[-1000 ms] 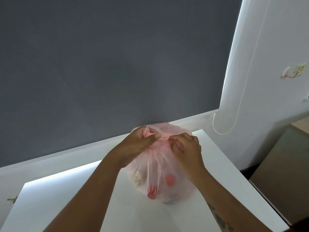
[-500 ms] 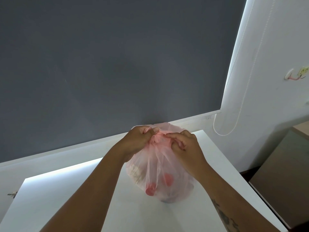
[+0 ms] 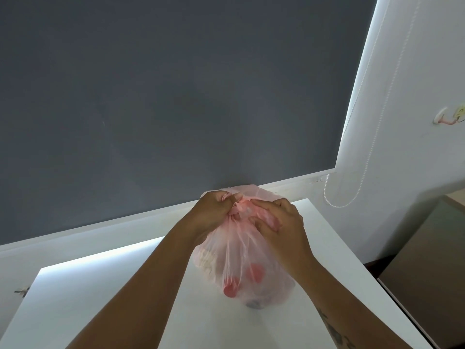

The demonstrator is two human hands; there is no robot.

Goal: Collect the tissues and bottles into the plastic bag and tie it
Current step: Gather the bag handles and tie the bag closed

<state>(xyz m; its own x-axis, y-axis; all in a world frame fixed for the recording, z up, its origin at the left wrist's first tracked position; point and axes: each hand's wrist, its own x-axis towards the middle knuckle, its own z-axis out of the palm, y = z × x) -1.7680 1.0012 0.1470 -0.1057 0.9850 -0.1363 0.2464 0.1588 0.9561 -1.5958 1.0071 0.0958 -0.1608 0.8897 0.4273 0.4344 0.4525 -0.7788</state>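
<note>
On the white tabletop (image 3: 105,303), both hands grip a bag's gathered neck.
The left hand (image 3: 214,212) and right hand (image 3: 281,222) are closed tight on the translucent pink plastic bag (image 3: 241,263); red bottle caps (image 3: 254,273) show through it.

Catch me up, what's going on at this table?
A person is tying off a pink plastic bag that sits on a white table. The left hand and right hand each grip gathered plastic at the bag's top and are working it into a knot. Through the thin plastic two red bottle caps and some crumpled tissue show, so the collecting looks done. Whether the knot is finished cannot be told.
</note>
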